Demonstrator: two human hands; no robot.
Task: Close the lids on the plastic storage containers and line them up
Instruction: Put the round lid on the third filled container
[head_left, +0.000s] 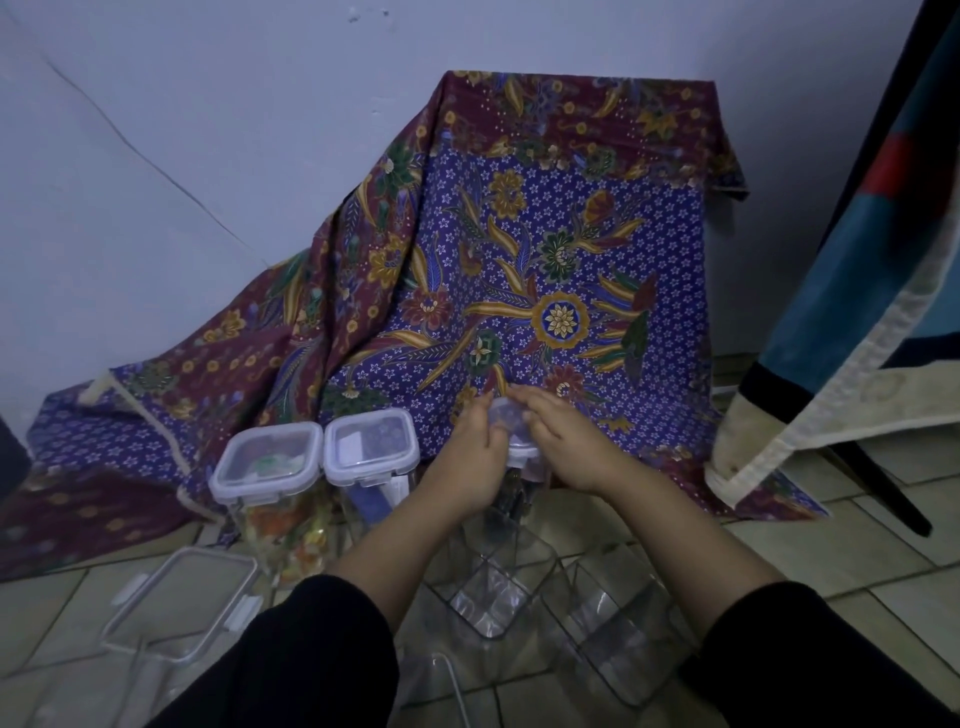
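Backed by a draped patterned cloth (545, 260), with a hanging towel (857, 312) off to the right. Crowded in front by empty tubs (493, 587) on the tiled floor (831, 545), with a loose lid (182, 603) lying at the left. Reaching over those tubs with both forearms. Gripping the small lid (506, 418) from either side: left hand (470, 462) curled at its left edge, right hand (566, 447) at its right, close together. Holding it atop the third container (511, 499), upright, long axis vertical, just right of two closed containers (265, 457) side by side; whether clipped down, unclear
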